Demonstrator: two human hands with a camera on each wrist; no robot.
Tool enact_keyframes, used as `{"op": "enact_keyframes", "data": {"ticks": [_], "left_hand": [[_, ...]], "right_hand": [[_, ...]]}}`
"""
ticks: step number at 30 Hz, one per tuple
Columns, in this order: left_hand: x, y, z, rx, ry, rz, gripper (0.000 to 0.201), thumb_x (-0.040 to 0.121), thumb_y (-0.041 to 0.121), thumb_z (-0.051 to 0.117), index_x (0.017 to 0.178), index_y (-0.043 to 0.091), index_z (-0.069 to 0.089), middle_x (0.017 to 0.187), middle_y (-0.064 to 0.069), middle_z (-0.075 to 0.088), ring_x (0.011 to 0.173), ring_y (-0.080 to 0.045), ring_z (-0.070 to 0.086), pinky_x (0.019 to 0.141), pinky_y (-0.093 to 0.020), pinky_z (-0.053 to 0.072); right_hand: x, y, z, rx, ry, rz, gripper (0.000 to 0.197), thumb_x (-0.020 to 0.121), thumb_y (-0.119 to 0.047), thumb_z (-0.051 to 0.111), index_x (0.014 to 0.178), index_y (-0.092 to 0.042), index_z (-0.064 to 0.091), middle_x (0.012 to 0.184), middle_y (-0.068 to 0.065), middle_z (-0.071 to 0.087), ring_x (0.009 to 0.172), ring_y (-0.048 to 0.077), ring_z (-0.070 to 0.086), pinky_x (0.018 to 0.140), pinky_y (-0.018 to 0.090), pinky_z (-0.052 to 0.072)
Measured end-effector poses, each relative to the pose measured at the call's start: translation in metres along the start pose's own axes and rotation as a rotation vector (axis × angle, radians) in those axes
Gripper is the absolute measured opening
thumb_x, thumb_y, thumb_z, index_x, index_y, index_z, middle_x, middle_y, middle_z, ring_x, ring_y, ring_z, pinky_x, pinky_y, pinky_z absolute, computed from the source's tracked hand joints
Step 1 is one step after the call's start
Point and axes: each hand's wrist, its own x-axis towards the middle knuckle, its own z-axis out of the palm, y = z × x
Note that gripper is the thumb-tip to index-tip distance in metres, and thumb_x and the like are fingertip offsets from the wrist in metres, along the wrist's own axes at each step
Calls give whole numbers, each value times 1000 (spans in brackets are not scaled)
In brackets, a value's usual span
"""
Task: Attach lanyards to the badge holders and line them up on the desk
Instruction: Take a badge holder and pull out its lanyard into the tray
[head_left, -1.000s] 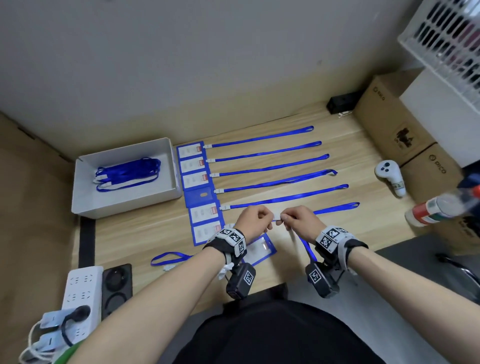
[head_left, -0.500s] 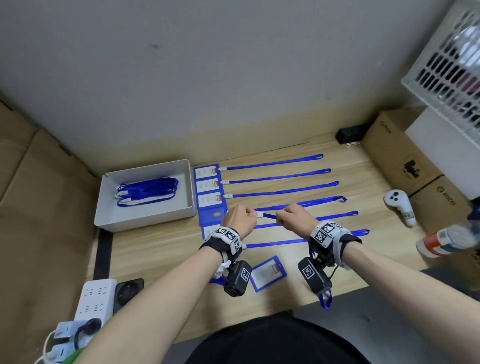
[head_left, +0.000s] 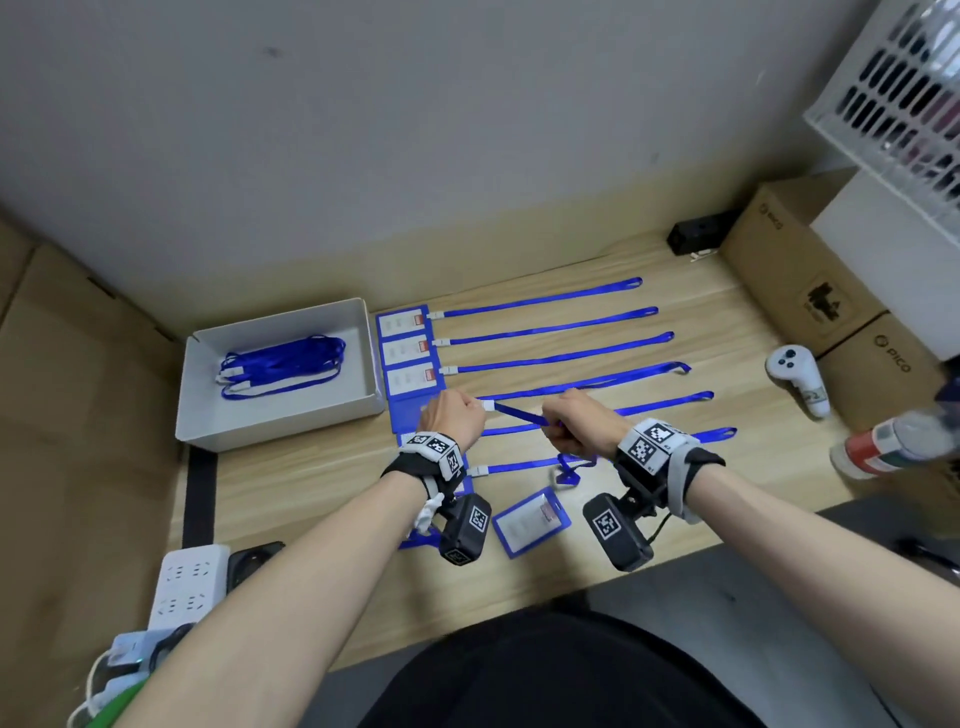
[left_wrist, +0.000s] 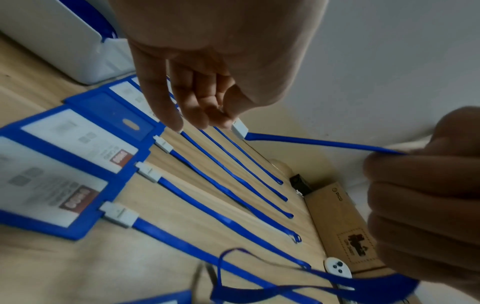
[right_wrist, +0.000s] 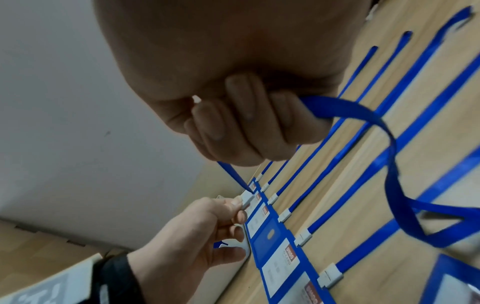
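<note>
My left hand (head_left: 475, 408) pinches the white clip (head_left: 487, 405) of a blue lanyard (head_left: 517, 414) above the row of badge holders (head_left: 410, 351). My right hand (head_left: 550, 423) is a fist round the strap a short way along, and the strap runs taut between the hands. Its loose end (head_left: 566, 470) dangles onto the desk. In the left wrist view the clip (left_wrist: 239, 128) sits at my fingertips (left_wrist: 221, 121). The right wrist view has the strap (right_wrist: 363, 111) curling out of my fist (right_wrist: 246, 127). A loose holder (head_left: 530, 522) lies near the front edge.
A white box (head_left: 208, 415) at the left holds several spare lanyards (head_left: 280, 364). At the right are a white controller (head_left: 795, 374), cardboard boxes (head_left: 810, 291) and a bottle (head_left: 893, 441). A power strip (head_left: 187, 582) sits front left, a black device (head_left: 696, 234) by the wall.
My hands have drawn apart, pulling the strap straight between them, and have risen from the front of the desk to over the row. The strap's loose end now trails on the desk.
</note>
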Motion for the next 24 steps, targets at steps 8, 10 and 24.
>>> {"op": "enact_keyframes", "data": {"ticks": [8,10,24], "left_hand": [[-28,9,74,-178,-364,39,24,95,17,52,73,14,60,66,-2,64,60,-21,56,47,-22,44],[-35,15,95,-193,-451,37,26,95,13,54,69,14,59,64,-3,64,55,-19,55,44,-22,42],[-44,24,170,79,-363,43,6,82,18,72,87,16,73,76,0,70,76,-20,65,75,-35,55]], "right_hand": [[-18,85,-52,-209,101,-62,32,67,-24,40,45,-8,56,43,9,51,43,20,46,52,29,37],[-20,112,-71,-230,171,-9,33,70,-30,43,49,-12,63,46,2,52,46,19,46,56,32,37],[-1,236,-120,-439,158,111,31,90,-39,61,63,-24,61,69,2,65,70,22,61,66,35,46]]}}
